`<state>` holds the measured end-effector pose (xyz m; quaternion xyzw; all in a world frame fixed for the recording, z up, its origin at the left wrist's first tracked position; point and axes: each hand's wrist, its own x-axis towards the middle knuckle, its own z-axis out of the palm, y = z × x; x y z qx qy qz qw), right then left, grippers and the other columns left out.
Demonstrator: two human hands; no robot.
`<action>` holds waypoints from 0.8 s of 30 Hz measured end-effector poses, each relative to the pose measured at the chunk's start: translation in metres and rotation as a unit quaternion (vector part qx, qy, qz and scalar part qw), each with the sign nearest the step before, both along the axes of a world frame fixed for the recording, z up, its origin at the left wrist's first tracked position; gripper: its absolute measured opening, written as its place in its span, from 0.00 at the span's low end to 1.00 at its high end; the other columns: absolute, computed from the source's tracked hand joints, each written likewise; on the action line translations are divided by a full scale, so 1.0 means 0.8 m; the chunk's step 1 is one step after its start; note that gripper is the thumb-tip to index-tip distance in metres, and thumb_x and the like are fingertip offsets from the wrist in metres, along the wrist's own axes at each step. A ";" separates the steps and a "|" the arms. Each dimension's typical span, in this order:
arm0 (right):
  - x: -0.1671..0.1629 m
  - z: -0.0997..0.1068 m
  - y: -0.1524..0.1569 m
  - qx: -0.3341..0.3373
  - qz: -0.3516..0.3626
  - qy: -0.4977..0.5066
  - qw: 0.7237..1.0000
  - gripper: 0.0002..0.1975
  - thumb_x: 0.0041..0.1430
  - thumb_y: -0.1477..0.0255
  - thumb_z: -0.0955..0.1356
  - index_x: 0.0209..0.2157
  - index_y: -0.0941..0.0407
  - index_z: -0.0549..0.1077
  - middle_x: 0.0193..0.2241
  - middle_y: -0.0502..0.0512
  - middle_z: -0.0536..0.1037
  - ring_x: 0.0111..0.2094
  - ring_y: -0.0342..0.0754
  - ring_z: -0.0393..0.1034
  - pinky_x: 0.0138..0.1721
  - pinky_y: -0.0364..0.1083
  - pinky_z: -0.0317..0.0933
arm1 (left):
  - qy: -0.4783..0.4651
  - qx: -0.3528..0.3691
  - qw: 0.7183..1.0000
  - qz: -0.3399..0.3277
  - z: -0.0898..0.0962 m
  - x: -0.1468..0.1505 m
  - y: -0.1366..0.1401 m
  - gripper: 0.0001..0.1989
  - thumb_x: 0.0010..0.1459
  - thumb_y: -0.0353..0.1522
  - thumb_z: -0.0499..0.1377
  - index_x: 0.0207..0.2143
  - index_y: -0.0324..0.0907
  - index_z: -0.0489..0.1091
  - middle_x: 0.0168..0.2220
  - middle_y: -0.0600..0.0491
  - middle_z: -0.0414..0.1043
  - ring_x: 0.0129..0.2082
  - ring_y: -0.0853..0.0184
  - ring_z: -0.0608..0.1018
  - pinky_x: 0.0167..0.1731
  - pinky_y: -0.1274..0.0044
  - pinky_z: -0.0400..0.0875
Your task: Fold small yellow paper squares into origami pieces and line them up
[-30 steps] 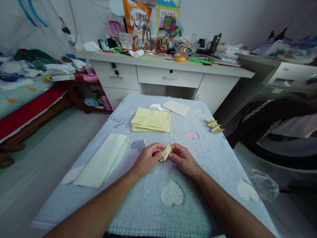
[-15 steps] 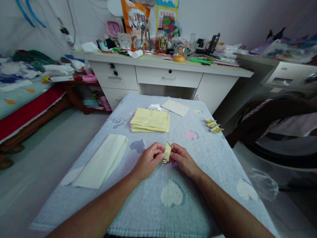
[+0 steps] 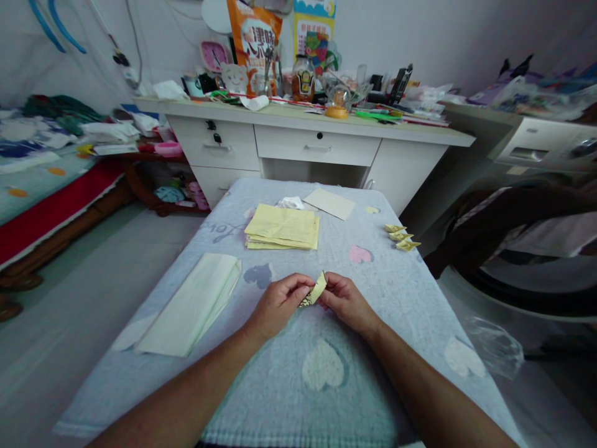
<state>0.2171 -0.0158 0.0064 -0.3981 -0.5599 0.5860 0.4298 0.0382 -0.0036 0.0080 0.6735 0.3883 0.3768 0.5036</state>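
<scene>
Between my two hands is a small folded piece of yellow paper [image 3: 318, 290] with dark print on its lower part. My left hand [image 3: 283, 303] pinches its left side with thumb and fingers. On the other side, my right hand [image 3: 348, 301] grips the paper's right edge, its fingertips partly hidden. Beyond my hands lies a stack of yellow paper sheets [image 3: 282, 225]. Several small folded yellow paper pieces [image 3: 402, 236] with pointed ends sit in a row at the right edge of the table.
A folded pale green sheet [image 3: 191, 305] lies at left on the cloth-covered table [image 3: 373, 386]. A beige card [image 3: 330, 203] and a crumpled white tissue [image 3: 291, 202] are at the back. Behind stands a cluttered white desk [image 3: 321, 143], with a washing machine [image 3: 550, 146] at right.
The folded yellow paper has tilted from nearly upright to leaning right, its lower printed end swinging left. Both hands keep hold of it and have barely shifted.
</scene>
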 end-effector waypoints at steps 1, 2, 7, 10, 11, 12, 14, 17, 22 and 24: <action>0.000 0.001 0.000 -0.001 0.001 0.006 1.000 0.15 0.52 0.60 0.71 0.27 0.57 0.69 0.22 0.45 0.67 0.23 0.39 0.57 0.26 0.40 0.52 | 0.004 0.010 1.000 0.011 0.001 0.000 0.000 0.09 0.59 0.35 0.56 0.37 0.40 0.72 0.33 0.53 0.73 0.33 0.68 0.74 0.35 0.79 0.67; 0.000 0.003 -0.001 -0.004 0.001 0.008 1.000 0.15 0.53 0.60 0.71 0.27 0.57 0.69 0.22 0.45 0.67 0.23 0.39 0.57 0.26 0.40 0.52 | 0.009 0.019 1.000 0.023 0.001 0.000 0.001 0.08 0.57 0.34 0.57 0.36 0.40 0.73 0.32 0.53 0.73 0.32 0.68 0.73 0.34 0.79 0.66; 0.003 0.005 -0.003 -0.022 -0.002 -0.003 1.000 0.16 0.55 0.58 0.69 0.26 0.57 0.69 0.20 0.46 0.67 0.23 0.40 0.58 0.26 0.40 0.54 | 0.046 0.034 0.998 0.037 0.008 0.000 0.001 0.05 0.53 0.32 0.59 0.28 0.39 0.71 0.25 0.56 0.67 0.25 0.72 0.67 0.26 0.82 0.61; 0.003 0.004 -0.003 -0.025 0.000 -0.002 1.000 0.17 0.56 0.57 0.68 0.27 0.57 0.69 0.21 0.46 0.69 0.22 0.40 0.60 0.26 0.40 0.56 | 0.045 0.022 0.998 0.038 0.009 0.000 0.000 0.05 0.53 0.32 0.59 0.27 0.39 0.70 0.23 0.57 0.66 0.23 0.73 0.66 0.24 0.82 0.60; 0.003 0.003 -0.002 -0.026 0.004 0.000 1.000 0.17 0.56 0.57 0.68 0.27 0.57 0.68 0.21 0.46 0.69 0.22 0.39 0.60 0.25 0.40 0.56 | 0.040 0.014 0.999 0.034 0.008 0.000 0.000 0.05 0.53 0.32 0.59 0.27 0.39 0.70 0.23 0.57 0.67 0.24 0.73 0.67 0.25 0.82 0.60; 0.002 0.002 -0.002 -0.029 0.009 0.004 1.000 0.17 0.55 0.57 0.69 0.28 0.57 0.68 0.21 0.46 0.69 0.22 0.39 0.60 0.24 0.40 0.56 | 0.033 0.006 0.999 0.028 0.008 0.000 0.001 0.06 0.53 0.33 0.59 0.28 0.39 0.71 0.24 0.57 0.68 0.24 0.72 0.68 0.25 0.81 0.62; 0.000 0.000 -0.002 -0.037 0.020 0.020 0.999 0.17 0.53 0.58 0.71 0.28 0.57 0.66 0.21 0.46 0.70 0.21 0.39 0.62 0.24 0.39 0.57 | 0.021 -0.012 1.000 0.013 0.006 -0.001 0.001 0.06 0.54 0.33 0.59 0.29 0.38 0.71 0.25 0.56 0.70 0.25 0.71 0.70 0.27 0.81 0.64; -0.002 -0.004 -0.002 -0.053 0.013 0.059 0.997 0.19 0.49 0.60 0.73 0.31 0.55 0.62 0.22 0.44 0.71 0.20 0.39 0.63 0.22 0.39 0.58 | 0.009 -0.030 1.000 0.000 0.004 -0.001 0.001 0.07 0.54 0.34 0.59 0.30 0.38 0.71 0.26 0.55 0.72 0.26 0.70 0.72 0.28 0.80 0.66; -0.003 -0.008 -0.002 -0.059 -0.034 0.060 0.996 0.22 0.47 0.61 0.74 0.27 0.54 0.57 0.19 0.43 0.71 0.18 0.40 0.65 0.18 0.38 0.58 | -0.008 -0.049 0.999 -0.009 0.003 0.001 0.001 0.07 0.54 0.34 0.60 0.31 0.37 0.71 0.27 0.53 0.74 0.27 0.69 0.74 0.29 0.79 0.67; -0.002 -0.008 -0.002 -0.053 -0.033 0.052 0.997 0.20 0.48 0.62 0.74 0.26 0.54 0.59 0.19 0.44 0.72 0.19 0.40 0.66 0.19 0.38 0.58 | -0.004 -0.048 0.999 -0.008 0.002 0.000 0.002 0.08 0.54 0.34 0.60 0.31 0.37 0.71 0.27 0.53 0.73 0.27 0.69 0.74 0.29 0.79 0.67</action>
